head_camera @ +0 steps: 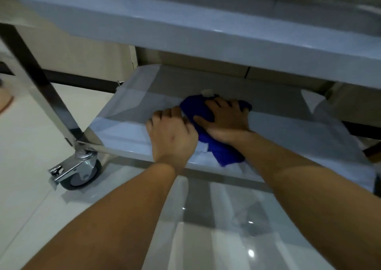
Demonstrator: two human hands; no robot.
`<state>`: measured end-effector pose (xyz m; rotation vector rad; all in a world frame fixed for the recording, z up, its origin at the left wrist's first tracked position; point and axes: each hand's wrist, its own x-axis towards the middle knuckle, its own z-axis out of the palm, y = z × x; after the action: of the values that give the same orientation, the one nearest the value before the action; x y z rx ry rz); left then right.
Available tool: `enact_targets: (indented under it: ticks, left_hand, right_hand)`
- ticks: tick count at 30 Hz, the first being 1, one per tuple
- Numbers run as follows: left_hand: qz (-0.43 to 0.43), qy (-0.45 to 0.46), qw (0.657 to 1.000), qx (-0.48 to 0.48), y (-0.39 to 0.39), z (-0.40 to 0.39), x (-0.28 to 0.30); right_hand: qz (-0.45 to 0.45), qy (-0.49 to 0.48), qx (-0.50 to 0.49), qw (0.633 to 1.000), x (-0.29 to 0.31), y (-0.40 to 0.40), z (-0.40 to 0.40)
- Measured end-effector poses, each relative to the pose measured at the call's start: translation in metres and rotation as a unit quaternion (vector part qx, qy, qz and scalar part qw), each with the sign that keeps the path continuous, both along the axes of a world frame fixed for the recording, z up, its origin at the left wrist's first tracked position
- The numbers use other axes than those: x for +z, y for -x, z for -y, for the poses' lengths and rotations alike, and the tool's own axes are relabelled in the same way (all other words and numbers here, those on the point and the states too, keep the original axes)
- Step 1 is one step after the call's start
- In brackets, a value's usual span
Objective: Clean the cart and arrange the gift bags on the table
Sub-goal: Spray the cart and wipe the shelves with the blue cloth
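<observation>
A steel cart fills the view, its lower shelf (288, 129) low in the middle and its upper shelf (185, 22) overhead. A blue cloth (218, 146) lies bunched on the lower shelf. My right hand (226, 117) presses flat on the cloth with fingers spread. My left hand (173, 133) rests beside it on the shelf's near part, fingers curled at the cloth's left edge; whether it grips the cloth is not visible. A small pale object (207, 92) sits just behind the cloth. No gift bags show.
The cart's left post (41, 84) slants down to a caster wheel (82, 173) with a brake tab. Glossy pale floor tiles (31, 166) lie around and below. A wall with a dark skirting strip (82, 82) stands behind.
</observation>
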<state>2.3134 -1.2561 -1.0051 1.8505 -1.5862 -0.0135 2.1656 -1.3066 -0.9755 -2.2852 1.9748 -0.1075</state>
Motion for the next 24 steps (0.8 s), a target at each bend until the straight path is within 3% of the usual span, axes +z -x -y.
enact_targets:
  ticks: [3,7,10,12,15,18,21,24]
  left_hand:
    - [-0.163,-0.005,0.986,0.02,-0.006,0.007,0.007]
    - [-0.201,0.006,0.979,-0.032,-0.004,0.008,0.009]
    - [-0.22,0.019,0.974,-0.04,-0.008,0.001,0.011]
    - [-0.173,0.016,0.985,-0.02,-0.02,-0.005,0.009]
    - [-0.026,-0.009,1.0,0.001,-0.057,-0.012,-0.003]
    - [0.09,-0.052,0.994,-0.018,-0.084,-0.019,-0.015]
    - [0.12,-0.06,0.991,-0.014,-0.079,-0.021,-0.015]
    - [0.096,-0.058,0.994,0.01,-0.08,-0.015,-0.008]
  right_hand:
    - [0.027,0.03,0.011,0.999,0.004,-0.006,-0.064]
    - [-0.044,0.074,0.047,0.995,-0.013,-0.017,-0.131]
    - [-0.072,0.086,0.07,0.991,-0.019,-0.007,-0.128]
    - [-0.07,0.079,0.086,0.991,-0.016,0.0,-0.121]
    - [-0.072,0.077,0.092,0.99,-0.016,0.002,-0.12]
    - [-0.059,0.076,0.083,0.992,-0.014,-0.003,-0.12]
    - [-0.059,0.055,0.08,0.994,-0.011,-0.013,-0.113]
    - [-0.058,0.032,0.097,0.993,-0.01,-0.023,-0.102]
